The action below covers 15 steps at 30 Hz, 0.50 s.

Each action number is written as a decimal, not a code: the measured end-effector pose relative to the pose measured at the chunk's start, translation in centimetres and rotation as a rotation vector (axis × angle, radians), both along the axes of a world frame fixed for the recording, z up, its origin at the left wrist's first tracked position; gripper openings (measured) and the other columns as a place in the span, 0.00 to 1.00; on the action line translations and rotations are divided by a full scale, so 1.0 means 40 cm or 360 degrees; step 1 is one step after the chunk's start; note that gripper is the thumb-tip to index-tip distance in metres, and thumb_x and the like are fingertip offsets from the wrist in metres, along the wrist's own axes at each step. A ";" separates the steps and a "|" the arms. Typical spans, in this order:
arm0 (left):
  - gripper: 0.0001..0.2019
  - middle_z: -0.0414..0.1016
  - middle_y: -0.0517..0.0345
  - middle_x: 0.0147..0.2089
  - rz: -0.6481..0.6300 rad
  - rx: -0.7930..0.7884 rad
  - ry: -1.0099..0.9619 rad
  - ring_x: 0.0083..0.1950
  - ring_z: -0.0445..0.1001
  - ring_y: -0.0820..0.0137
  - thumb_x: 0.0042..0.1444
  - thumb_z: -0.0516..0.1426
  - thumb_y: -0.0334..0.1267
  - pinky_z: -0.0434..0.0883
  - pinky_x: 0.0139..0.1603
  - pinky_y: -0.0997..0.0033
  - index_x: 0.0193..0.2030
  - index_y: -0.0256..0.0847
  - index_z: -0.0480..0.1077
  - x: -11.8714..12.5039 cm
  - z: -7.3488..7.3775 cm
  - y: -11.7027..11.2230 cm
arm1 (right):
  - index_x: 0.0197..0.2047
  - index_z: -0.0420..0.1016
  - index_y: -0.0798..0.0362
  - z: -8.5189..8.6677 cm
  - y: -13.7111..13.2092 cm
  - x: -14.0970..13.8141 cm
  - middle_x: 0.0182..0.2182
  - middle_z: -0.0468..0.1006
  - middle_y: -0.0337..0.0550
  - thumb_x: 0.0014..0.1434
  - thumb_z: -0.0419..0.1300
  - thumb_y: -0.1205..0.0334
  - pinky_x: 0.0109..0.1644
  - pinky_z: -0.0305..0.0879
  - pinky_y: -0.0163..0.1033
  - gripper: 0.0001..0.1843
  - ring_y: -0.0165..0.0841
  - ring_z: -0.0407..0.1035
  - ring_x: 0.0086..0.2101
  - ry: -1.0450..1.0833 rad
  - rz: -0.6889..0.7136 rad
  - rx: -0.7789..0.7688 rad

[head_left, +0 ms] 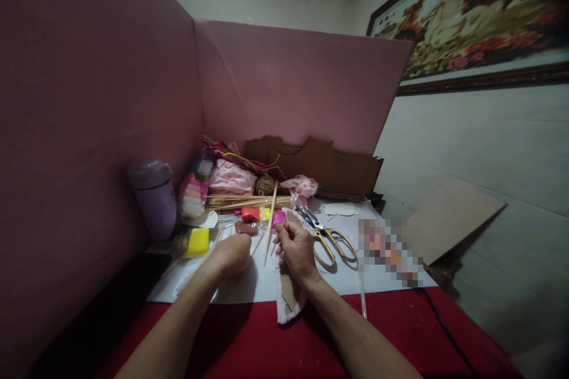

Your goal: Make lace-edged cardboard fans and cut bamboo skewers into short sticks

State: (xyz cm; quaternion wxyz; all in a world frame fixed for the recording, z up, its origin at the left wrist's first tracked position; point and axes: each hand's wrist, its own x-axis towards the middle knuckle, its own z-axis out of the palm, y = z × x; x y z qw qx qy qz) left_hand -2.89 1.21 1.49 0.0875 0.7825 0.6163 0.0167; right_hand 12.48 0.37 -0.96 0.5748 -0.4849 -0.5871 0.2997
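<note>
My right hand [297, 249] pinches a thin wooden stick [292, 204] that slants up from its fingers. Beneath that hand lies a cardboard piece edged with pale fabric [290, 293]. My left hand [233, 253] is closed and low over the white sheet; its fingertips are turned away, so anything in them is hidden. Between the hands lie longer, pale wooden sticks [269, 234]. Gold-handled scissors [331, 244] rest just right of my right hand. Beyond the left hand sit a brown packet [246, 227] and red, yellow and pink packets [251, 214].
A purple bottle [154, 204] and a yellow block [198, 241] stand at left. Behind are a stick bundle [235, 202], a twine ball [265, 184], pink dotted cloth [233, 176] and torn cardboard [329, 169]. A dark cable [447, 331] crosses the red cloth [249, 343] at right.
</note>
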 end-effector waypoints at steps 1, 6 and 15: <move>0.11 0.77 0.36 0.36 0.0043 0.0038 0.0013 0.41 0.75 0.51 0.46 0.52 0.32 0.67 0.37 0.60 0.32 0.36 0.76 -0.005 0.002 0.003 | 0.22 0.63 0.54 0.000 0.000 0.000 0.18 0.70 0.37 0.57 0.53 0.48 0.13 0.54 0.26 0.20 0.24 0.64 0.14 -0.0021 -0.0006 0.0003; 0.18 0.76 0.39 0.42 0.0175 0.0180 0.0109 0.44 0.75 0.53 0.49 0.50 0.30 0.68 0.41 0.58 0.44 0.43 0.74 -0.020 0.011 0.002 | 0.20 0.62 0.53 -0.002 -0.006 -0.003 0.14 0.65 0.33 0.58 0.52 0.50 0.15 0.54 0.27 0.20 0.24 0.62 0.13 -0.0102 0.0015 0.0029; 0.11 0.77 0.38 0.37 -0.0030 0.0147 0.0066 0.42 0.75 0.54 0.47 0.53 0.32 0.67 0.41 0.61 0.33 0.37 0.75 -0.013 0.002 0.002 | 0.21 0.63 0.53 -0.010 -0.005 -0.003 0.15 0.68 0.34 0.57 0.53 0.47 0.15 0.53 0.27 0.21 0.24 0.62 0.13 -0.0111 0.0024 0.0021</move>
